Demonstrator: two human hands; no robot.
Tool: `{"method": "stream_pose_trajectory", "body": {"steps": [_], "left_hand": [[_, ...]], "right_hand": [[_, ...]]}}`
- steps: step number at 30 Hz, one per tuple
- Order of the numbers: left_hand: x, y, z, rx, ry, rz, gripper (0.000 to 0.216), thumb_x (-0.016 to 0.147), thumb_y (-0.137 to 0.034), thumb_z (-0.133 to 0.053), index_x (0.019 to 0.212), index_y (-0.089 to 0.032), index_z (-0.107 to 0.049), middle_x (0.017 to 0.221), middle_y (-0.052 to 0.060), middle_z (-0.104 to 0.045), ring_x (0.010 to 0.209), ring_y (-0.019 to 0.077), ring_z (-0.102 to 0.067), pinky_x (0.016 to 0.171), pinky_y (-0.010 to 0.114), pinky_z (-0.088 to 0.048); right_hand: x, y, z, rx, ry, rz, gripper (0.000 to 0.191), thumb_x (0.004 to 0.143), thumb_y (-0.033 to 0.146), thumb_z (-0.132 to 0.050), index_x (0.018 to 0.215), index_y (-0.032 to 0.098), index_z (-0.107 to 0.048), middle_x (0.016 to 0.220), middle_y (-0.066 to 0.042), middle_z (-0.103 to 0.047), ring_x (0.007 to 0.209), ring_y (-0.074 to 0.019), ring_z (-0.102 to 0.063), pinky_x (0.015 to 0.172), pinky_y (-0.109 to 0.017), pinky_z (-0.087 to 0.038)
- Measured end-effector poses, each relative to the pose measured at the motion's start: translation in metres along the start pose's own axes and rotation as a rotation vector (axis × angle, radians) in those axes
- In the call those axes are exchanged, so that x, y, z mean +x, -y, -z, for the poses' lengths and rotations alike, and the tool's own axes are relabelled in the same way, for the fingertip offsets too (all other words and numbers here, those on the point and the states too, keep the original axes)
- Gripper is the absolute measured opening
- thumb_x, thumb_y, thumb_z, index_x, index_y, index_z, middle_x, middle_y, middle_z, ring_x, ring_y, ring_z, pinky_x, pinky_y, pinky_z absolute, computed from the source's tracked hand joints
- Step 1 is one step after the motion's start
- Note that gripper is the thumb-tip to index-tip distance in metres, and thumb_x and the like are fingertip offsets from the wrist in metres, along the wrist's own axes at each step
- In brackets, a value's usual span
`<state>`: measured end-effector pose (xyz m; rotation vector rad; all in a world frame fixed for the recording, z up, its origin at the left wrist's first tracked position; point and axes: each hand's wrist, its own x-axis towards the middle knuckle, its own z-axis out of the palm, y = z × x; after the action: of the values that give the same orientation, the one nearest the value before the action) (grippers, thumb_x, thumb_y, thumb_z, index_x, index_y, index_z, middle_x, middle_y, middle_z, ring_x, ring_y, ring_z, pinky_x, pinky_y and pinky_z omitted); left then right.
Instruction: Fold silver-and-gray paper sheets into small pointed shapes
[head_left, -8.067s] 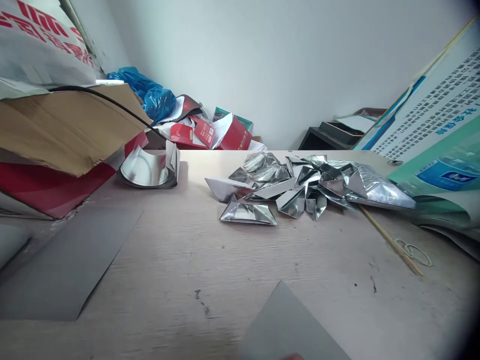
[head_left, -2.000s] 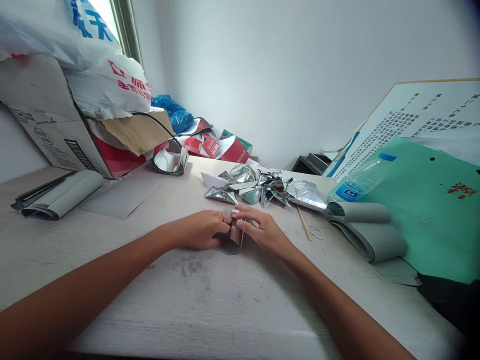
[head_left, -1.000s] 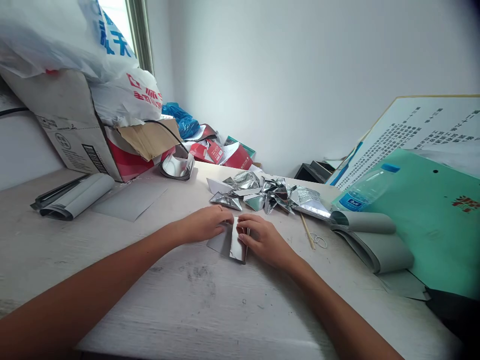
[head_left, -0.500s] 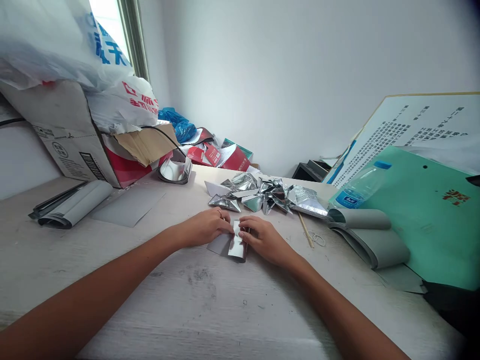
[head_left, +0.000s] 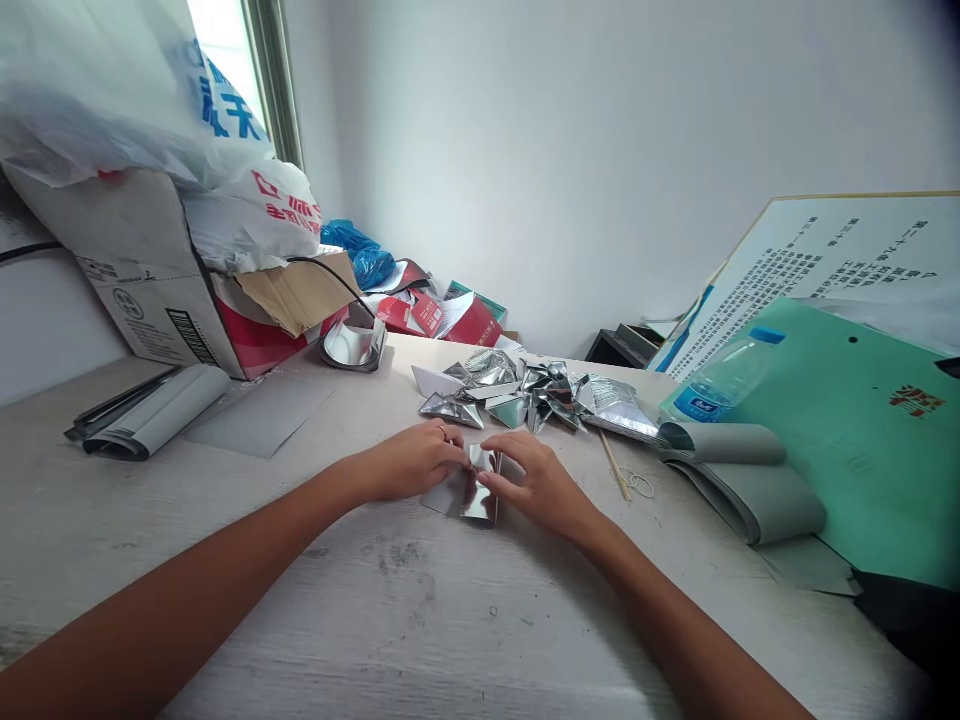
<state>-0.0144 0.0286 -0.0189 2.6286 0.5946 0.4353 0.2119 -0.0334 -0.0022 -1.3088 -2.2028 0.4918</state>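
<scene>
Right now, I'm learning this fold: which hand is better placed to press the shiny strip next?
Probably the right hand: its thumb reaches over the shiny strip, while the left hand sits by the strip's left edge.

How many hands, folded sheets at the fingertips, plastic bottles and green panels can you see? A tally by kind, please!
Left hand and right hand: 2
Folded sheet at the fingertips: 1
Plastic bottle: 1
Green panel: 1
Total: 5
</scene>
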Motion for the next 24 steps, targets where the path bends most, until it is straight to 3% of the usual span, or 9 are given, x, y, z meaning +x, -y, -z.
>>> {"method": "stream_pose_trajectory", "body": {"steps": [8,18,24], "left_hand": [[0.0001,-0.0056,0.0038,0.008,0.040,0.045,0.035,0.087,-0.004,-0.053,0.108,-0.025,-0.073,0.116,0.005,-0.063,0.114,0.0233,-0.057,0.102,0.039,-0.044],[-0.0003,-0.0036,0.0039,-0.033,0.075,0.088,0.034,0.087,-0.012,-0.062,0.120,-0.020,-0.065,0.120,0.008,-0.061,0.115,0.0253,-0.055,0.102,0.041,-0.044],[0.0005,-0.0039,0.0038,-0.057,0.071,0.117,0.031,0.086,-0.011,-0.063,0.116,-0.021,-0.066,0.116,0.006,-0.061,0.112,0.0249,-0.055,0.099,0.040,-0.044]], "right_hand": [[-0.0001,-0.0007,0.0004,-0.082,0.137,-0.010,0.022,0.089,0.026,-0.067,0.111,0.022,-0.067,0.115,-0.009,-0.069,0.109,-0.0270,-0.060,0.094,-0.045,-0.048],[-0.0013,0.0028,0.0025,-0.063,0.176,0.020,0.017,0.093,0.025,-0.064,0.108,0.021,-0.067,0.116,-0.009,-0.066,0.112,-0.0262,-0.056,0.098,-0.044,-0.047],[-0.0012,0.0044,0.0004,-0.068,0.176,0.009,0.014,0.093,0.025,-0.063,0.106,0.021,-0.068,0.118,-0.009,-0.064,0.114,-0.0260,-0.055,0.100,-0.043,-0.046]]}}
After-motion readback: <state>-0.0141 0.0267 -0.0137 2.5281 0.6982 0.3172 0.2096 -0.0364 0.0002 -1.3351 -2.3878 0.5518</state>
